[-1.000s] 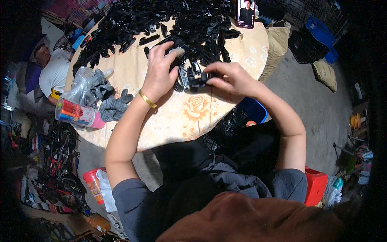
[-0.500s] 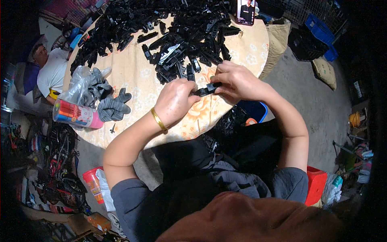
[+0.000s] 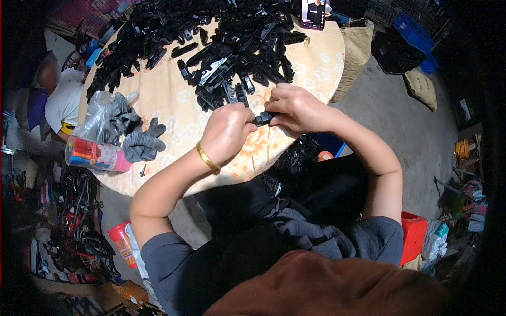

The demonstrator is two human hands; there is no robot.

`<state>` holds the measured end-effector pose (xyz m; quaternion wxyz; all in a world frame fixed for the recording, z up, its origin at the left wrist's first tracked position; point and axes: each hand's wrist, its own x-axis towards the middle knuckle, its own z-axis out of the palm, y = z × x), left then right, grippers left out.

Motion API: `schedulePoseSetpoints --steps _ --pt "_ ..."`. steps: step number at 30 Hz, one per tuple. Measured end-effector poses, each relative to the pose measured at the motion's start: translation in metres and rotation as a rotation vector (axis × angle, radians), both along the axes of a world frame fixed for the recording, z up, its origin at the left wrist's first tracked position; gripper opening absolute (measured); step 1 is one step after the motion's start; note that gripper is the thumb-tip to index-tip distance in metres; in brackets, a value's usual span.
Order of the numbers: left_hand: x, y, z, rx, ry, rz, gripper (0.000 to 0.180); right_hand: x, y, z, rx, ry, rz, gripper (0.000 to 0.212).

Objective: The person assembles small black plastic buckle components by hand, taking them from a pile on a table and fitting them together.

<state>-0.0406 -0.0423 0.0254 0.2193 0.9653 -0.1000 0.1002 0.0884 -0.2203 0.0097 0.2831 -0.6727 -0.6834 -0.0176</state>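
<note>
Both hands meet over the near part of a round table with a flowered cloth (image 3: pixel 174 113). Between them is a small black plastic part (image 3: pixel 262 119). My left hand (image 3: pixel 227 131), with a gold bracelet at the wrist, pinches its left end. Fingers of my right hand (image 3: pixel 295 108) close on the right end and hide much of it. Just beyond the hands, a large heap of similar black plastic parts (image 3: pixel 237 45) spreads over the far side of the table. A silvery piece (image 3: pixel 213 72) lies among them.
Grey gloves (image 3: pixel 143 141), a clear plastic bag (image 3: pixel 97 118) and a pink-ended tub of coloured pens (image 3: pixel 97 154) lie at the table's left. A phone (image 3: pixel 313 15) stands at the far right edge. Another person (image 3: pixel 63 100) sits at the left. A red stool (image 3: pixel 412 238) is beside my right arm.
The black part has shifted slightly left and now shows less between my fingers. My right hand has come closer to the left. The whole view has moved a little.
</note>
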Motion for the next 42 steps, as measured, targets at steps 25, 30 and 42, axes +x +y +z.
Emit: schedulePoseSetpoints --steps 25,30,42 --pt "0.024 0.043 -0.007 0.092 -0.183 0.074 0.026 0.035 0.113 0.019 0.048 -0.336 -0.08 0.026" --pt "0.031 0.044 -0.011 0.145 -0.328 0.043 0.025 0.045 0.096 0.013 0.221 -0.245 -0.238 0.026" --pt "0.019 0.037 0.005 0.213 -0.213 -0.036 0.021 -0.002 0.023 0.004 -0.272 0.294 -0.134 0.016"
